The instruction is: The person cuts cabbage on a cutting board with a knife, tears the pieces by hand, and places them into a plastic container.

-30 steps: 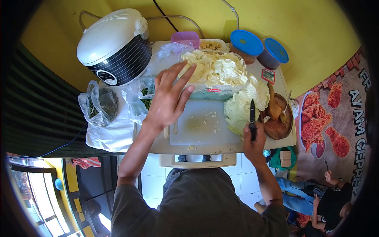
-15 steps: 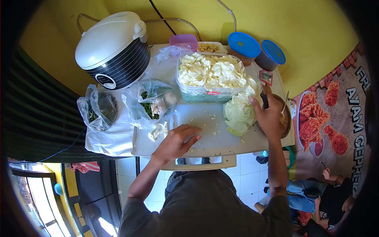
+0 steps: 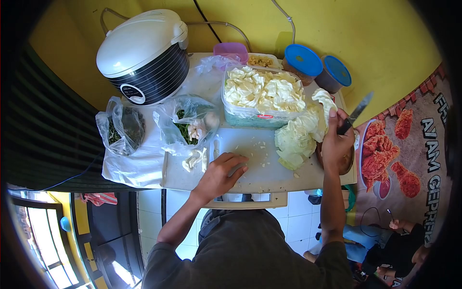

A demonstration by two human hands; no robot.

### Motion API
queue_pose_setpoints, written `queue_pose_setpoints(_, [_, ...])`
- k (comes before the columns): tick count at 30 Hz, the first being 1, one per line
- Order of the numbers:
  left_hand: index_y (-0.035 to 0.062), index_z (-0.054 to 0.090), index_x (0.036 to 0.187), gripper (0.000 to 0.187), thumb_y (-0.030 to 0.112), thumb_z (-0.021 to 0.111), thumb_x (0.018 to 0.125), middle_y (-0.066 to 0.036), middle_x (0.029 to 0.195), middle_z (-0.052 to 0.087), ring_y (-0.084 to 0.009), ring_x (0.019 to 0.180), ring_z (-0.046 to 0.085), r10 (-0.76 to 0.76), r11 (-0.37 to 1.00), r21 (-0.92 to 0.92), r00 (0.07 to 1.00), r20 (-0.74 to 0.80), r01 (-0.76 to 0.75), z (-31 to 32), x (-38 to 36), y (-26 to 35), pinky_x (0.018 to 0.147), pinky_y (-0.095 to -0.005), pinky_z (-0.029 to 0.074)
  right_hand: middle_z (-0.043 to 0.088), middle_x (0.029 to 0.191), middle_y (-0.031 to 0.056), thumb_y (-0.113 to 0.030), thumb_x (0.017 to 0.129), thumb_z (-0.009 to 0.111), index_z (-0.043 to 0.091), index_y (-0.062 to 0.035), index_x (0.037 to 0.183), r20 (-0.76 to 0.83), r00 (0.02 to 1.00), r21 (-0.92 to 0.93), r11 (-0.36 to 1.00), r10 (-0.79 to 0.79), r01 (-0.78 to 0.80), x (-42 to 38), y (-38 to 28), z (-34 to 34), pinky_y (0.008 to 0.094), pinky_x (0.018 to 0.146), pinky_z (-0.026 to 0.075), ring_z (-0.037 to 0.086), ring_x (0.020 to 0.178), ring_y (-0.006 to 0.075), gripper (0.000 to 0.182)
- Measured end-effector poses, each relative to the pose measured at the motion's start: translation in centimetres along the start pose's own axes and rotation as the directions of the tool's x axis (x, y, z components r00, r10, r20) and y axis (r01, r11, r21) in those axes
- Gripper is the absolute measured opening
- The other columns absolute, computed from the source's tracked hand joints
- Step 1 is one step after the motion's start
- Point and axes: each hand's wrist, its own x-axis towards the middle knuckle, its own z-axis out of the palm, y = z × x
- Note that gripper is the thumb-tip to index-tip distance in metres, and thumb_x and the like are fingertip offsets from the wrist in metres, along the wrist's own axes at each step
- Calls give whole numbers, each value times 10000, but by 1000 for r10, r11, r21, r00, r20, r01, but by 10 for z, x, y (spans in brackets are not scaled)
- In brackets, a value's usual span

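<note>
Chopping cabbage: my right hand grips the knife (blade raised) and pinches a cabbage leaf; left hand rests curled on the cutting board. Next, I'd guess, that leaf needs laying flat.

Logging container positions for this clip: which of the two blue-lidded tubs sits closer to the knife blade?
The right-hand blue-lidded tub, darker and by the table's far right corner, is closer to the knife; the other tub stands farther left.
</note>
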Motion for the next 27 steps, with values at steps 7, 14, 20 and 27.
queue_pose_setpoints(7, [48,438,1551,753,151,818,909,-139,1336,652,-234,1122,678,-112,861,-501,994,-17,88,-1,-1,26,967,-383,555,503,603,-59,-278,1013,718,682,-13,1043,473,727,106,786,498,-608,-42,-77,-12,220,364,300,381,419,19,269])
queue_pose_setpoints(14, [-27,719,1255,313,60,764,957,-109,1117,762,-92,956,683,-173,858,-505,979,-110,95,5,3,24,812,-277,601,656,755,-4,-312,996,740,663,0,1184,777,334,-14,544,534,-839,-85,-63,2,217,389,298,389,431,38,373])
queue_pose_setpoints(20, [-51,691,1273,309,148,684,1036,-96,1094,756,-81,909,684,-441,739,-562,897,13,372,-1,1,28,689,-234,598,619,846,-56,-198,930,781,636,-22,1340,822,477,-60,880,312,-472,-101,-51,5,218,591,349,416,649,19,469])
queue_pose_setpoints(27, [-23,571,1443,405,134,609,1072,-106,1217,713,-101,1021,669,-314,689,-664,945,89,292,-5,-4,20,908,-282,590,494,762,-103,-151,917,774,644,-31,1353,820,456,-61,845,346,-530,-100,-45,7,226,625,340,402,678,28,471])
